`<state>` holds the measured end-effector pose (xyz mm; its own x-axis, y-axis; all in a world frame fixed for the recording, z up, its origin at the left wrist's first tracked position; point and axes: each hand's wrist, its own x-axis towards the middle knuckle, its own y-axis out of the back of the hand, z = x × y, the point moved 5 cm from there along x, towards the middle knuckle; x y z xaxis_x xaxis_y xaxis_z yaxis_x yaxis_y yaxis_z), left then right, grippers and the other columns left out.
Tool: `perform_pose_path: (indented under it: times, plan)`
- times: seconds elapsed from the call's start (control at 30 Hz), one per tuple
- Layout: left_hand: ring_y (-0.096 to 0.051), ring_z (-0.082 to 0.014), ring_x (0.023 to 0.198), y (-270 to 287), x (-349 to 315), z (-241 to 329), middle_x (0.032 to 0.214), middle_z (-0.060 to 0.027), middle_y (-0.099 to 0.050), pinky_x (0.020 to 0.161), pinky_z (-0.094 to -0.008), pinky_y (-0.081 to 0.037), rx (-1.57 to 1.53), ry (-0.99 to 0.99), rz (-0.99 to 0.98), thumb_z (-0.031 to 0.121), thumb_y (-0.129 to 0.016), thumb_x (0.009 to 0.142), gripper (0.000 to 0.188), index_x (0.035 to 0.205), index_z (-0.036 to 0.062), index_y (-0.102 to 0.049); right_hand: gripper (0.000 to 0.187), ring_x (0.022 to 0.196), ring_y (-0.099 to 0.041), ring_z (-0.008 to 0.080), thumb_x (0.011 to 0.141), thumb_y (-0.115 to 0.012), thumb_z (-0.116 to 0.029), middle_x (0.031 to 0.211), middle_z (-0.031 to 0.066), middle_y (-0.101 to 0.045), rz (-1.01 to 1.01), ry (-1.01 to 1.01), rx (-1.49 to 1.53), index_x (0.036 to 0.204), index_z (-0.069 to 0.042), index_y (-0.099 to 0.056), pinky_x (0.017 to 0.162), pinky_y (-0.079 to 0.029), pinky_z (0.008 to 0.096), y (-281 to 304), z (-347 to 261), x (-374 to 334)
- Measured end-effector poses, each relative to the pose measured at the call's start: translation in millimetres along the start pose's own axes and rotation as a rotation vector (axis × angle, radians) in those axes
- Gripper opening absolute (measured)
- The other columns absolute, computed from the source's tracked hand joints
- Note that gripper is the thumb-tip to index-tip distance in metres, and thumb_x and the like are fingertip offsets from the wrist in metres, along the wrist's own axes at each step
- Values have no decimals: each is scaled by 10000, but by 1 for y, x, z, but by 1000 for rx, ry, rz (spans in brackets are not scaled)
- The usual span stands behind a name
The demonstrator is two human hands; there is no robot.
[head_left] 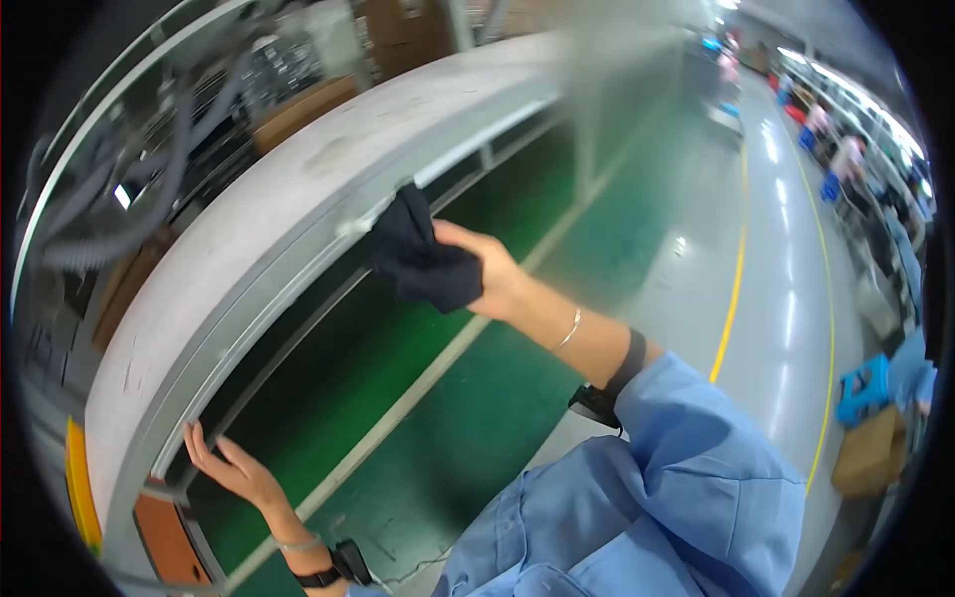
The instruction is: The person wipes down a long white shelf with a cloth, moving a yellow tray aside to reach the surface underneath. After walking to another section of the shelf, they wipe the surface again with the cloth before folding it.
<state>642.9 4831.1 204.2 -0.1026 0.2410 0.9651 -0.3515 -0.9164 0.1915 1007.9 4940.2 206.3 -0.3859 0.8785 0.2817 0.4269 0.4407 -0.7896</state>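
My right hand (pixel 489 267) is closed on a black cloth (pixel 423 257), which hangs in loose folds. The cloth's far end lies against the pale metal edge rail (pixel 274 282) of a long workbench (pixel 239 214). Lower down on the left, my left hand (pixel 235 472) has its fingers stretched out and apart. Its fingertips are at the same rail near the bench's near end, and nothing is in it. Whether those fingertips touch the rail I cannot tell.
A brown panel (pixel 169 537) is under the bench's near end, beside a yellow strip (pixel 83 488). Cardboard (pixel 303 111) and grey hoses lie beyond the bench. Green floor runs below it. Right of the aisle are a blue stool (pixel 862 390), a carton (pixel 868 451) and several people.
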Motion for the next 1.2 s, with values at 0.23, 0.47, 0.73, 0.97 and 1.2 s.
perform_pose_path:
  times: [0.23, 0.47, 0.73, 0.97, 1.2]
  plan:
    - [-412, -272, 1159, -84, -5, 176, 1245, -159, -443, 981, -358, -299, -243, 116, -198, 38, -423, 866, 310, 1167, -24, -463, 371, 968, -574, 315, 892, -412, -238, 1082, 174, -569, 696, 261, 203, 1158, 13, -473, 832, -463, 448, 246, -126, -277]
    - [-403, -314, 1161, -249, 6, 364, 1236, -169, -444, 997, -403, -285, -242, -165, -399, 105, -495, 848, 321, 1156, 15, -491, 222, 849, -579, 314, 851, -434, -151, 902, 138, -574, 1024, 671, 84, 974, 17, -510, 772, -490, 415, 343, -237, -519]
    - [-393, -273, 1180, -365, 88, 441, 1244, -122, -450, 995, -496, -256, 143, -387, -325, 170, -522, 831, 408, 1221, 84, -440, 237, 849, -559, 269, 874, -384, -132, 911, 117, -551, 965, 749, 91, 1025, 0, -509, 826, -467, 393, 364, -328, -544]
    - [-434, -250, 1139, -446, 85, 401, 1195, -91, -495, 978, -505, -262, 253, -194, -307, 234, -531, 830, 406, 1203, 94, -451, 305, 888, -566, 253, 870, -438, -195, 1010, 115, -565, 909, 554, -76, 1106, -10, -493, 814, -472, 380, 378, -413, -444]
    - [-494, -207, 1047, -470, 60, 412, 1085, -51, -562, 926, -467, -300, 433, -231, -96, 260, -540, 822, 313, 1096, 107, -542, 361, 1007, -538, 201, 872, -494, -157, 1098, 102, -549, 600, 473, -593, 1199, -8, -460, 877, -444, 334, 311, -533, -251]
